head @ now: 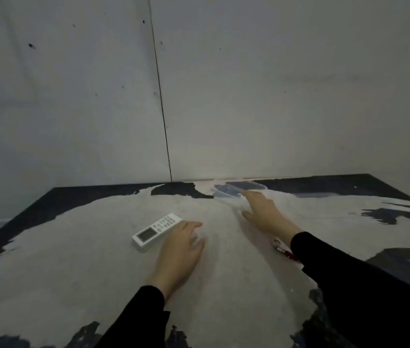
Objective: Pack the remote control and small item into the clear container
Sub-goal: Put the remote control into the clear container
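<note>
A white remote control (157, 231) with a small screen lies on the worn table, slanted. My left hand (180, 249) rests flat just right of it, fingers spread, its thumb side touching the remote's edge. The clear container (229, 190) sits at the table's far edge by the wall, with what looks like a clear lid (246, 185) beside it. My right hand (265, 213) stretches toward the container, fingertips at its near rim, holding nothing. A small red and silver item (283, 250) lies on the table, partly hidden under my right sleeve.
The table top (86, 247) is dark with a large scuffed pale area. A grey wall (274, 96) with a vertical seam rises right behind the table. Table edges run at far left and far right.
</note>
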`<state>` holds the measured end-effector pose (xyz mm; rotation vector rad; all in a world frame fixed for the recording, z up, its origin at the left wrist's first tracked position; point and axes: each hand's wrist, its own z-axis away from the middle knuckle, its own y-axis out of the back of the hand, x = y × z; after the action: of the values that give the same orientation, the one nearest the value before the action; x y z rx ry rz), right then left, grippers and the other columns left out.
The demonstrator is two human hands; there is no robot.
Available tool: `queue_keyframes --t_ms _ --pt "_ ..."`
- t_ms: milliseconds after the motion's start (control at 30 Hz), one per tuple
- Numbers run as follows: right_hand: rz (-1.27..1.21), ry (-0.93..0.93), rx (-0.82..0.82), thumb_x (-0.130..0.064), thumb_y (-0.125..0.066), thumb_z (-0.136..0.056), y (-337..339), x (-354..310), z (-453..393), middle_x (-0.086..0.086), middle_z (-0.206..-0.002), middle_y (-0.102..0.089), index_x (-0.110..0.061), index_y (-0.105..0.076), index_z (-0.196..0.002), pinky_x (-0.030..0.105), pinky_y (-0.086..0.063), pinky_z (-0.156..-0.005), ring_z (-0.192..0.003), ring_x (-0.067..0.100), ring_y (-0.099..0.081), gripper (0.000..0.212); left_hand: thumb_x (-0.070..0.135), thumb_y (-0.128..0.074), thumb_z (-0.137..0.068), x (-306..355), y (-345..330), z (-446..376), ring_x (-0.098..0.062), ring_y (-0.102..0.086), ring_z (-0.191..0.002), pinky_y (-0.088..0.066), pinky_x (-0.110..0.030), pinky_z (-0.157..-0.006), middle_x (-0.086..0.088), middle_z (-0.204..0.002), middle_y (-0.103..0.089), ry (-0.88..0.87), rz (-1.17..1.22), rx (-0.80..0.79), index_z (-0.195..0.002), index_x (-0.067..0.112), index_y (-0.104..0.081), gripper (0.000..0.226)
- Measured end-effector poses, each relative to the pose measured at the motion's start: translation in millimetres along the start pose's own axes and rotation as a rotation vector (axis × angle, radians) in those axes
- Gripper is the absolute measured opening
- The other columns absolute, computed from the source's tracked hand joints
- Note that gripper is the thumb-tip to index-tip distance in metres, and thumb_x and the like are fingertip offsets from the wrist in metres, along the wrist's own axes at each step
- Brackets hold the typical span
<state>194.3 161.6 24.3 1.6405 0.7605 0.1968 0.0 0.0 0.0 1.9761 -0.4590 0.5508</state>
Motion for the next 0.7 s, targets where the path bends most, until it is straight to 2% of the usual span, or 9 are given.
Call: queue_keyframes --t_ms 100,167,267,367,467,567,633,700 --pt "0.031 -0.048 0.009 -0.019 -0.051 -0.088 -10 1 -10 0.012 -0.142 -0.046 -0.017 -0.028 -0.143 0.048 -0.038 -0.103 -0.13 0.03 -0.04 0.06 0.033 -0.056 -0.085 -11 -12 1 -0.015 -0.052 -0.115 -0.04 -0.028 -0.1 0.001 -0.125 -0.058 -0.031 -0.076 -0.075 -0.123 0.023 -0.055 0.039" --pt "0.041 -0.088 0.023 -0.014 -0.047 -0.089 -16 -1 -15 0.015 -0.138 -0.049 -0.013 -0.036 -0.139 0.047 -0.038 -0.101 -0.127 0.032 -0.042 0.052 0.035 -0.054 -0.086 -15 -15 0 -0.017 -0.049 -0.117 -0.038 -0.031 -0.102 0.0 -0.125 -0.057 -0.028 -0.115 -0.1 -0.123 0.021 -0.056 0.039" --pt "-0.027 -0.111 0.126 -0.003 -0.041 -0.09 -21 -2 -15 0.021 -0.126 -0.058 -0.007 -0.053 -0.126 0.046 -0.041 -0.097 -0.118 0.036 -0.047 0.039 0.037 -0.052 -0.087 -19 -17 -2 -0.018 -0.049 -0.117 -0.038 -0.034 -0.104 -0.001 -0.125 -0.057 -0.051 -0.132 -0.076 -0.12 0.02 -0.058 0.037" --pt "-0.067 -0.094 0.142 0.001 -0.04 -0.088 -19 -1 -3 0.022 -0.109 -0.064 -0.005 -0.06 -0.112 0.044 -0.044 -0.091 -0.109 0.035 -0.05 0.032 0.033 -0.054 -0.086 -18 -16 -2 -0.02 -0.053 -0.113 -0.042 -0.037 -0.1 -0.002 -0.12 -0.061 -0.042 -0.1 -0.057 -0.114 0.019 -0.062 0.032" --pt "-0.08 -0.054 0.119 0.0 -0.041 -0.087 -14 -2 20 0.018 -0.095 -0.065 -0.008 -0.062 -0.102 0.041 -0.045 -0.081 -0.1 0.032 -0.052 0.027 0.026 -0.054 -0.085 -18 -7 -2 -0.023 -0.059 -0.105 -0.044 -0.04 -0.094 -0.003 -0.109 -0.067 -0.019 -0.056 0.076 -0.103 0.02 -0.065 0.021" --pt "-0.107 0.003 0.094 -0.004 -0.045 -0.088 -7 -4 51 -0.001 -0.078 -0.053 -0.012 -0.062 -0.097 0.037 -0.043 -0.075 -0.088 0.024 -0.05 0.021 0.022 -0.056 -0.083 -26 8 -4 -0.026 -0.057 -0.098 -0.038 -0.041 -0.093 -0.003 -0.104 -0.064 -0.021 -0.253 0.298 -0.1 0.022 -0.063 0.019" --pt "-0.126 0.049 0.096 -0.007 -0.047 -0.088 -5 -6 70 -0.011 -0.073 -0.045 -0.015 -0.061 -0.093 0.035 -0.043 -0.071 -0.08 0.016 -0.046 0.017 0.022 -0.059 -0.078 -37 17 -5 -0.029 -0.054 -0.102 -0.036 -0.043 -0.096 -0.008 -0.109 -0.06 0.027 -0.364 0.375 -0.11 0.019 -0.059 0.032" --pt "-0.148 0.101 0.086 -0.008 -0.049 -0.086 -3 -9 86 -0.006 -0.076 -0.052 -0.019 -0.059 -0.089 0.032 -0.043 -0.07 -0.078 0.013 -0.046 0.015 0.03 -0.061 -0.078 -49 23 -2 -0.032 -0.046 -0.118 -0.031 -0.046 -0.105 -0.013 -0.125 -0.053 0.152 -0.42 0.306 -0.124 0.019 -0.051 0.048"
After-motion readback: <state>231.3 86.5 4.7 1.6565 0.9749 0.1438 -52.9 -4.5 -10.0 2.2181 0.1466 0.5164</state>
